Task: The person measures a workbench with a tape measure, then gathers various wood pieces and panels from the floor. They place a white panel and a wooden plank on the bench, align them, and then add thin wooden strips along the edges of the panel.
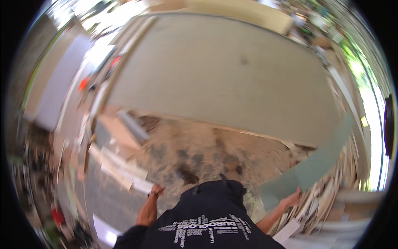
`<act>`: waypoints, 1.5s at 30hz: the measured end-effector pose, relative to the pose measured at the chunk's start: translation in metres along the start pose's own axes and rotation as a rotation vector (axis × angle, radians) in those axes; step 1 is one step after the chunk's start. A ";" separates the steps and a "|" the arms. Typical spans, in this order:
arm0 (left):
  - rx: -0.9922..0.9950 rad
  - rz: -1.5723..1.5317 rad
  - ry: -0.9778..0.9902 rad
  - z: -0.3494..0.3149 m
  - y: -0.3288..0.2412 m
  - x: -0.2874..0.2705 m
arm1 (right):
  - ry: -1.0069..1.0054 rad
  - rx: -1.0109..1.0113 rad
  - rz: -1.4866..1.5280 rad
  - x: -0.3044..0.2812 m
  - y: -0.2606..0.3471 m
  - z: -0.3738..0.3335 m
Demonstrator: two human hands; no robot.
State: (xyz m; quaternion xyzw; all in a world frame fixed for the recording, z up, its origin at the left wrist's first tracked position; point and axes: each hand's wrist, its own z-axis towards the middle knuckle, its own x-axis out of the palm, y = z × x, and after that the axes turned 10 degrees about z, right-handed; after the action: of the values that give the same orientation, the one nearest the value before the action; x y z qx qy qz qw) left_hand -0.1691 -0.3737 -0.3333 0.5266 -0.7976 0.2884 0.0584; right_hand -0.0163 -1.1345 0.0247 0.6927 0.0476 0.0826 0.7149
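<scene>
A long grey-green strip of sheet [306, 172] reaches from beside my right leg up along the right of the large board. My right hand [292, 199] is closed on its near edge, thumb uppermost. My left hand [157, 190] hangs at my left side, a dark band on its wrist. Close beside it is the end of a white strip [142, 185]; motion blur hides whether they touch and how the fingers are set. Ahead of me lies a large flat grey-beige board [224, 79].
Thin wood offcuts [327, 195] pile up at my right. Pale strips [114, 168] and a grey block-like length [133, 124] lie at left on the dusty, stained floor [199, 151]. Further left, large panels [62, 79] lean. My shoes [187, 174] show below the board's near edge.
</scene>
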 end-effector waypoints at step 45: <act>-0.076 -0.286 -1.347 0.073 -0.073 0.527 | 1.496 0.101 -0.985 0.016 -0.324 0.170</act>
State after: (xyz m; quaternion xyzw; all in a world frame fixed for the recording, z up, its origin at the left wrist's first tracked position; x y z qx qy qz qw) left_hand -0.3210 -0.8576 -0.1553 0.6888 -0.5921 -0.1402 -0.3940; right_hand 0.0475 -1.3076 -0.2919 0.3893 0.7964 0.1941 0.4201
